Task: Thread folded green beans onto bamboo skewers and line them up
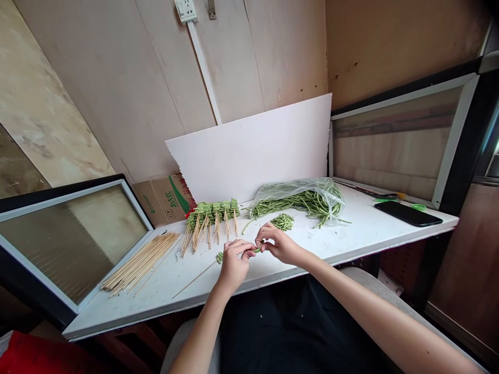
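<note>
Over the front of the white table, my left hand [235,261] and my right hand [281,246] meet, both closed in a pinch. Between their fingertips is a short length of green bean [258,250], gripped at each end. Just left of my left hand lies a bamboo skewer [195,280] with a few bean pieces [220,257] at its far end, partly hidden by that hand. Behind my right hand sits a small heap of cut bean pieces [283,222]. Stacked skewers loaded with bean pieces [214,214] rest beyond my left hand, sticks toward me.
Loose bamboo skewers [142,262] lie on the table [312,254] at left. A clear bag of long green beans [300,200] is behind the heap. A black phone [408,213] lies at right. A cardboard box [163,200] and white board [253,150] stand at the back.
</note>
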A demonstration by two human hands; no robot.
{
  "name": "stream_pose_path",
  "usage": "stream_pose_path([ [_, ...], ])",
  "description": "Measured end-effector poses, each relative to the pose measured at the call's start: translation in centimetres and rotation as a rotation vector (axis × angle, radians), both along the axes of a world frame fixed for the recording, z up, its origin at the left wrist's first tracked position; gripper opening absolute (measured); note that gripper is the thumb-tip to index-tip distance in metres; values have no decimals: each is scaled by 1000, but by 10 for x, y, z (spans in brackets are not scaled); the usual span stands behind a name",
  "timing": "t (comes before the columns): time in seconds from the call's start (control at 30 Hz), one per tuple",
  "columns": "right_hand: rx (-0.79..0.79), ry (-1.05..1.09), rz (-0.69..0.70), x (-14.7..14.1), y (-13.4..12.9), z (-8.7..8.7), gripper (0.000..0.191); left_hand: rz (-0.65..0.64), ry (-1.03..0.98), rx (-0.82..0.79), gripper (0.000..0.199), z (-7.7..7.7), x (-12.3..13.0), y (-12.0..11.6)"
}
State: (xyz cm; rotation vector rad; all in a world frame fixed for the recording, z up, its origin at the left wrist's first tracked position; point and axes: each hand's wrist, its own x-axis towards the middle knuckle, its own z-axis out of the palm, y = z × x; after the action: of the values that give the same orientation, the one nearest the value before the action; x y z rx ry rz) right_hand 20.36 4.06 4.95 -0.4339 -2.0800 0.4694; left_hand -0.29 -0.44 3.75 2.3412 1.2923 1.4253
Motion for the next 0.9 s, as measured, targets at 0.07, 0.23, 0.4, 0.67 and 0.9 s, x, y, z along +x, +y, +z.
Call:
stream_pose_path([
  [0.07,-33,-6,19,1,2,-2,16,-22,-14,-27,28,-3,0,2],
  [0.23,-114,-27,68,2,8,-8,9,-63,-48,-105,32,-5,0,4],
  [0.4,-169,-37,92,3,9,-9,12,-93,-59,-166,29,-2,-2,5],
  [0.67,-50,35,-86,3,4,-1,25,-40,-253,-227,14,2,-8,7],
  [0.9,94,68,-100,-3,-4,3,11,-32,-232,-235,11,2,-2,4],
])
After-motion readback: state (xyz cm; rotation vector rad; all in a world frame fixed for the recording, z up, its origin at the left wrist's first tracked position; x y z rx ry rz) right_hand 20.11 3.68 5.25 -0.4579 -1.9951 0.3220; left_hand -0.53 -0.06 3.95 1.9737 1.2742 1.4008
